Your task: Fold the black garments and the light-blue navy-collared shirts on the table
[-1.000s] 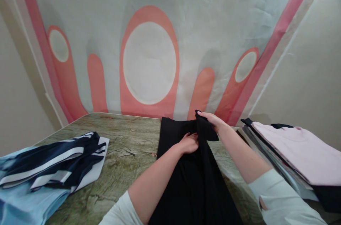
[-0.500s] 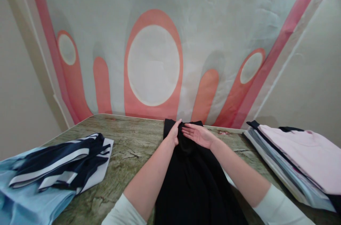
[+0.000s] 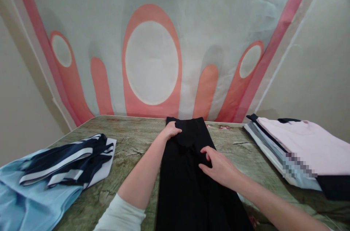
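A pair of black trousers [image 3: 180,180] lies lengthwise in front of me, its waist at the far edge of the table and its lower part running out of view at the bottom. Near the left side of the waist, my left hand [image 3: 171,131] rests on the cloth, thumb pointing right and apart from the partly hidden fingers. Lower down, over the right side of the trousers, my right hand [image 3: 217,165] is open, with its thumb and forefinger spread and curved. Small folds in the cloth show between the two hands.
At left, a navy garment with white stripes [image 3: 68,161] lies on light blue clothing [image 3: 41,205]. A stack of folded clothes topped by a pale pink shirt [image 3: 308,143] stands at right. The wood-patterned table [image 3: 131,140] ends at a painted wall [image 3: 235,12].
My hands have moved apart: the left a little to the left, the right down and to the right. The trousers' waist, bunched between them before, now lies flatter. The view has shifted slightly.
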### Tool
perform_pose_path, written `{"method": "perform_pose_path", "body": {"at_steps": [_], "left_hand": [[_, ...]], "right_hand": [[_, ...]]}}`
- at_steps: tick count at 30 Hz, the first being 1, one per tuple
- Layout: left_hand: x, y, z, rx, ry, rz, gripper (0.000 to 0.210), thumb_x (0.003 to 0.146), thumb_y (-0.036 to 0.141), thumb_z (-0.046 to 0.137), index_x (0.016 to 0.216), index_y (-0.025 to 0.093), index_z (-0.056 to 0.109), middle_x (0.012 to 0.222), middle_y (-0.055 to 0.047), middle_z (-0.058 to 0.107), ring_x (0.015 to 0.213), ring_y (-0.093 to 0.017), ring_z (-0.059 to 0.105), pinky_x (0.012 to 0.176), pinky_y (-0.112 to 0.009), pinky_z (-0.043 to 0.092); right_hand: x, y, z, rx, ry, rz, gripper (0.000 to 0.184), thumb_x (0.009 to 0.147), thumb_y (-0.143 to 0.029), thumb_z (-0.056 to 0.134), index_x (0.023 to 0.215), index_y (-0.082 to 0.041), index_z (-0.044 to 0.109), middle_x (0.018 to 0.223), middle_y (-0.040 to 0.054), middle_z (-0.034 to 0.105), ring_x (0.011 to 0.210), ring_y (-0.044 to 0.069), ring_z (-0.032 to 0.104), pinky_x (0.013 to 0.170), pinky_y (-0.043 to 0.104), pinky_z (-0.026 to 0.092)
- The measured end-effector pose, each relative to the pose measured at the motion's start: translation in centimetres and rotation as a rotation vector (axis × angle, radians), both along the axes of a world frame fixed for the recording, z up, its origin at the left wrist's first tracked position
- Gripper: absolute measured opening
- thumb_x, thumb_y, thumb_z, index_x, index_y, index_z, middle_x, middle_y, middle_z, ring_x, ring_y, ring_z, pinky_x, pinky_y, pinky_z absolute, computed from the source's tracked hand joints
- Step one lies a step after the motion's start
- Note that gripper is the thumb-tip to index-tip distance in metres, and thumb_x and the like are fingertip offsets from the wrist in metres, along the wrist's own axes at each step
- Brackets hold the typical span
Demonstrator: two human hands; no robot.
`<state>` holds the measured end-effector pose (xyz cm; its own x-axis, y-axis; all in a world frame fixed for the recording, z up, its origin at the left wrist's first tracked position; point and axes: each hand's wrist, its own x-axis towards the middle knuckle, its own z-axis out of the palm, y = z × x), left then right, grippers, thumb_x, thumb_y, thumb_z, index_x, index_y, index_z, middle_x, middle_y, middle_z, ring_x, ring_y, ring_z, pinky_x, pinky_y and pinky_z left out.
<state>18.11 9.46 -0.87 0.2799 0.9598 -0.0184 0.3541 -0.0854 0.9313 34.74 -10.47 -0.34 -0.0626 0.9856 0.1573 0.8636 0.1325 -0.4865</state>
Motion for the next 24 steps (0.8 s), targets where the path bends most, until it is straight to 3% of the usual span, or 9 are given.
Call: {"method": "perform_pose_path", "body": {"at_steps": [4,9,18,24], "left_hand": [[0.0,0.2,0.3,0.199,0.117,0.067,0.039,0.069,0.008,0.063,0.107,0.011,0.059,0.109,-0.011,0.062,0.103,-0.023,0.056,0.09,-0.031,0.041],[0.0,1.3,0.1,0.375,0.192,0.108,0.032,0.08,0.013,0.053,0.112,0.014,0.056,0.115,-0.009,0.059,0.109,-0.018,0.052,0.097,-0.027,0.035],[-1.5,2.5,-1.8,0.438,0.39,0.144,0.025,0.079,0.009,0.053,0.101,0.014,0.061,0.106,-0.009,0.063,0.102,-0.021,0.057,0.093,-0.031,0.04],[-1.0,1.3,-0.8,0.551,0.469,0.122,0.039,0.081,0.004,0.043,0.118,0.013,0.05,0.119,-0.012,0.055,0.114,-0.021,0.049,0.099,-0.034,0.033]], "right_hand": [[0.0,0.5,-0.2,-0.001,0.016,0.026,0.029,0.07,-0.018,0.052,0.099,-0.023,0.05,0.066,-0.0025,0.052,0.06,0.014,0.05,0.055,0.026,0.031],[0.2,0.5,0.3,0.041,0.144,0.063,0.021,0.074,-0.02,0.049,0.094,-0.022,0.053,0.06,-0.0045,0.05,0.054,0.012,0.046,0.053,0.025,0.033],[-0.4,0.6,-0.7,-0.022,0.199,0.211,0.026,0.086,-0.033,0.044,0.1,-0.019,0.06,0.077,0.002,0.062,0.067,0.014,0.055,0.062,0.026,0.041],[-0.1,0.8,-0.8,0.023,0.183,0.253,0.026,0.087,-0.023,0.041,0.102,-0.02,0.062,0.097,0.0046,0.064,0.089,0.017,0.059,0.078,0.029,0.043]]}}
